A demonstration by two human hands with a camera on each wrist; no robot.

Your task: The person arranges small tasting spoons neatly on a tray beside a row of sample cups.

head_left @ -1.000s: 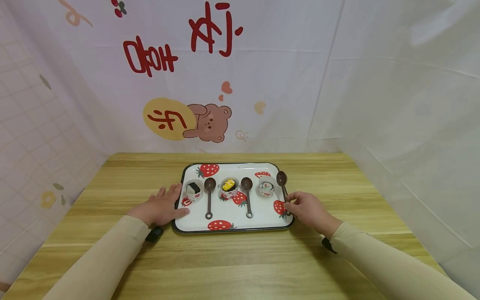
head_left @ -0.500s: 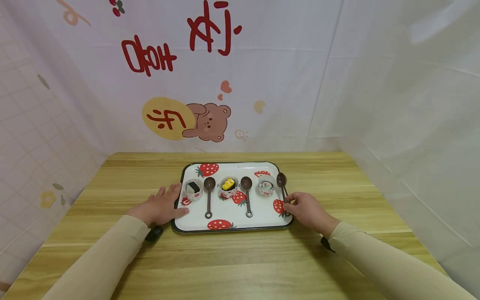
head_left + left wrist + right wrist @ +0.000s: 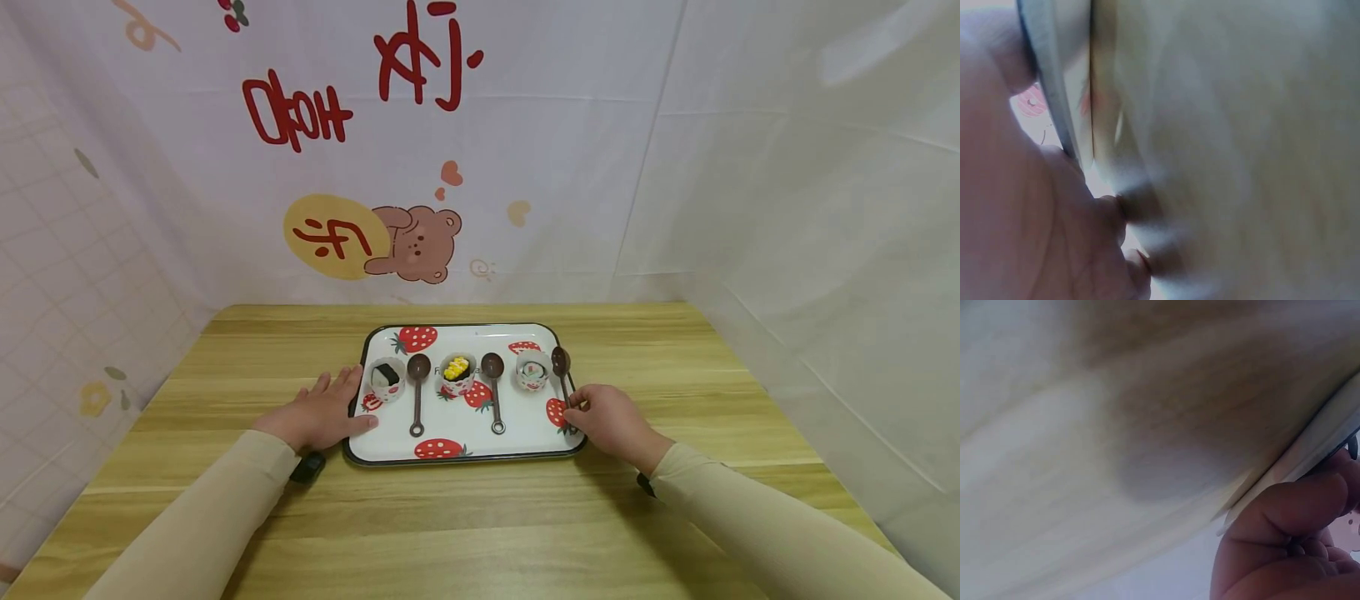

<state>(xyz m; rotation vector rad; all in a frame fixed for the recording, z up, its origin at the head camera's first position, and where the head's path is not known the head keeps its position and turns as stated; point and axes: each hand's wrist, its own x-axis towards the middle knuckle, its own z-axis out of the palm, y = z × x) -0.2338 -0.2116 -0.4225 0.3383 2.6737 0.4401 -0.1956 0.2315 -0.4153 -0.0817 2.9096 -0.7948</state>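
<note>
In the head view, my right hand (image 3: 613, 423) pinches the handle of a brown spoon (image 3: 560, 362) over the right side of a white strawberry-print tray (image 3: 465, 433). Its round bowl points away from me, close to the tray's right rim. My left hand (image 3: 318, 413) rests at the left rim with fingers extended, thumb lying over the edge. Blurred wood and the tray's side fill most of both wrist views; the right wrist view shows curled fingers (image 3: 1291, 515) beside the rim, the left one the palm (image 3: 1016, 206) against it.
Two more brown spoons, one left (image 3: 418, 367) and one in the middle (image 3: 492, 367), lie on the tray between three paper cups. The cups hold a rice triangle (image 3: 386, 377), a yellow-topped sushi (image 3: 457, 369) and a sushi roll (image 3: 533, 372). A printed cloth (image 3: 555, 125) hangs behind the wooden table (image 3: 450, 533).
The right hand has shifted slightly left, and the spoon in it has moved a little left and nearer to me. My left hand stays in place at the rim.
</note>
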